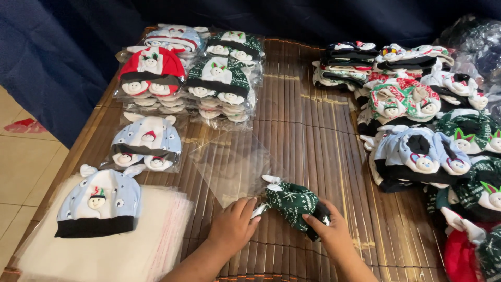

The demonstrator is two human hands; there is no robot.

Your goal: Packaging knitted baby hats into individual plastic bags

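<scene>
Head view: bamboo-slat table (313,130).
Item: folded green knit hat with white snowflakes (292,206), near centre.
Left hand (232,225): fingers pinching hat's left end.
Right hand (331,230): clamped on hat's right end.
Adjacent: clear plastic bag (229,164), just left.

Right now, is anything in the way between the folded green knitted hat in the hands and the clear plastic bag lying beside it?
Nothing visible. The folded green knitted hat lies right at the clear plastic bag's near edge, held by the left hand and right hand.
</scene>
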